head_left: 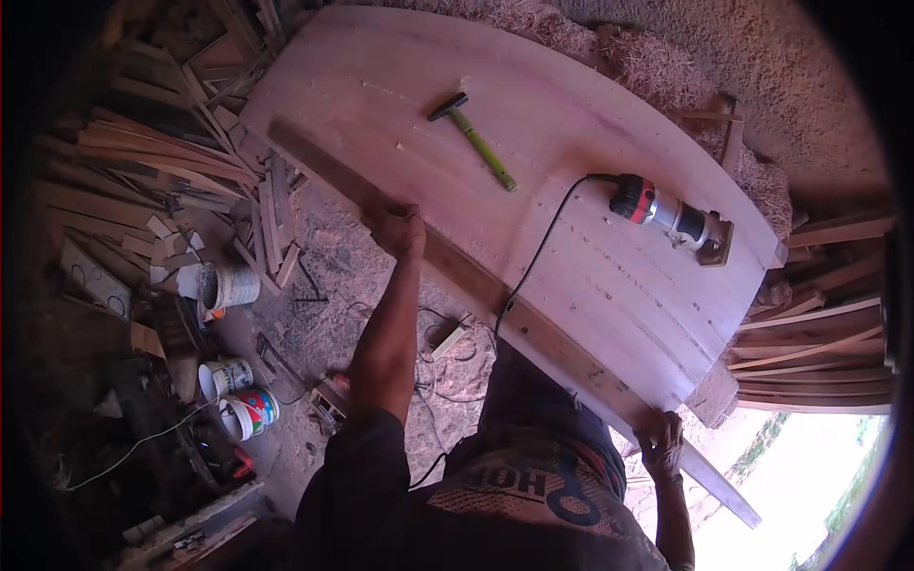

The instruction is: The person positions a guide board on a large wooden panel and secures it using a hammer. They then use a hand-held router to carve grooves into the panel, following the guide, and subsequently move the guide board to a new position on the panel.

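Note:
A long, straight wooden board [466,271] lies along the near edge of a large pale wooden panel [533,105] with a curved far side. My left hand [395,231] is closed round the board toward its left part, thumb on top. Farther right, my right hand [660,442] grips the same board near the end that juts past the panel. On the panel rest a hammer [484,150] with a green handle and a trim router [666,215] on its side. The router's black cable [545,249] runs across the panel and over the board.
Scrap wood [157,157] is heaped at the left. Several buckets, including a white one [236,285] and a colourful one [255,414], stand on the dusty floor. Stacked planks [814,366] lie at the right. Wood shavings [657,71] pile up behind the panel.

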Demonstrator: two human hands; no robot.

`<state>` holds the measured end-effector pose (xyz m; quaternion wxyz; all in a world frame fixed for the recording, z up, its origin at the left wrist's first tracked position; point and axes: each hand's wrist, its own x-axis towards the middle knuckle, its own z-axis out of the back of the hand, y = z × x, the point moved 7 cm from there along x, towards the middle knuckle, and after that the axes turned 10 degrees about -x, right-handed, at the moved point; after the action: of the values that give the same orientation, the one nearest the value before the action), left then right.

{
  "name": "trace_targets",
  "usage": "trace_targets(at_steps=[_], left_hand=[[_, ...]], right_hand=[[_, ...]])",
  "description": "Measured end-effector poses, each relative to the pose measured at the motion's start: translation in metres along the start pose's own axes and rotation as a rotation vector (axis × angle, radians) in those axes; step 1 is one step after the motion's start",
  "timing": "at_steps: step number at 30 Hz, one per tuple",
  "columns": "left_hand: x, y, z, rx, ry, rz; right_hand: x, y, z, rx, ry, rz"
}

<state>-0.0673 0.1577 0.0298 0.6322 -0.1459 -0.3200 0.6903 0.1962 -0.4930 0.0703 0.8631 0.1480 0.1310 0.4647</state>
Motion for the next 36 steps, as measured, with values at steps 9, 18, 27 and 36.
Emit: trace_targets(at_steps=[9, 18, 27, 36], left_hand=[[-0.006, -0.001, -0.004, 0.101, -0.04, -0.024], [-0.008, 0.001, -0.003, 0.164, -0.032, -0.056], [-0.008, -0.01, -0.005, 0.116, 0.015, 0.001], [-0.009, -0.008, 0.001, 0.132, 0.046, 0.02]], right_hand=[[0.071, 0.058, 0.048, -0.348, 0.108, 0.077], [0.383, 0.293, 0.031, 0.132, -0.211, 0.387], [0.565, 0.333, -0.088, -0.244, -0.109, 0.233], [0.503, 0.45, -0.093, 0.588, 0.267, 0.549]])
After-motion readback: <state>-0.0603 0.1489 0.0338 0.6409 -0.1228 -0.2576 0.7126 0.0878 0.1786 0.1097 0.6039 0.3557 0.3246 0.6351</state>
